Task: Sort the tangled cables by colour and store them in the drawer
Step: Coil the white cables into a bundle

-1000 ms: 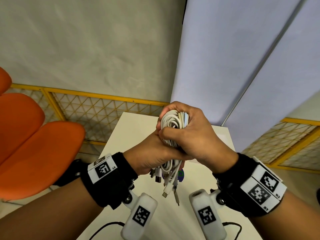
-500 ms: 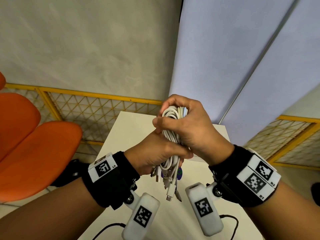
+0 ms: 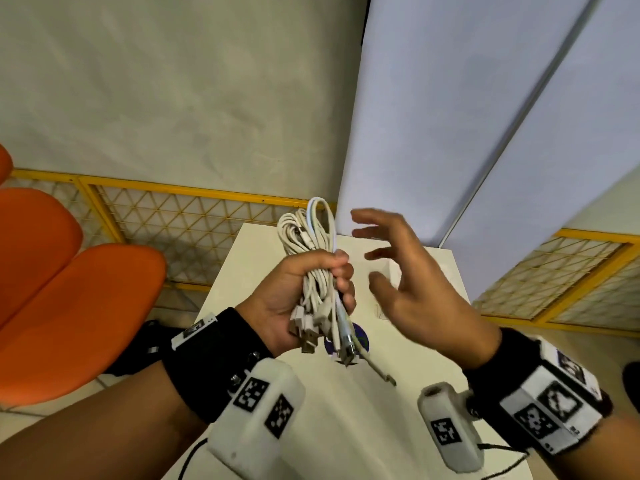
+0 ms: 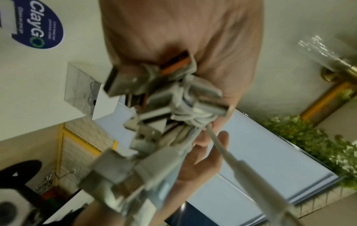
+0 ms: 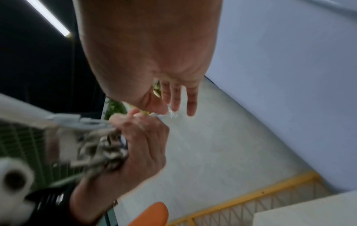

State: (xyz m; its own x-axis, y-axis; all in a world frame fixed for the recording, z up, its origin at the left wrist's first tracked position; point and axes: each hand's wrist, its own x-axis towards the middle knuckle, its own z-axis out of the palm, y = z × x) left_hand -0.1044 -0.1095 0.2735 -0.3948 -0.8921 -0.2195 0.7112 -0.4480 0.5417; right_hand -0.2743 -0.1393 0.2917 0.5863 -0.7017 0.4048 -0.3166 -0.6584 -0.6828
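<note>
Cable bundle (image 3: 313,268): white, folded into a hank, long axis upright; loop at 12 o'clock, plugs hanging at 6 o'clock. Held above the white table (image 3: 346,427).

Left hand (image 3: 294,299): fingers curled tight around the bundle's middle.

Right hand (image 3: 405,282): released, fingers spread, holding nothing; just beside the bundle at 3 o'clock, not touching. Judged the nearer free hand for pulling a strand.

Round sticker (image 3: 360,337): on the table under the plugs.

Orange chair (image 3: 69,299): at 9 o'clock, well apart.

Drawer: not in view. Nothing stands between the hands.
</note>
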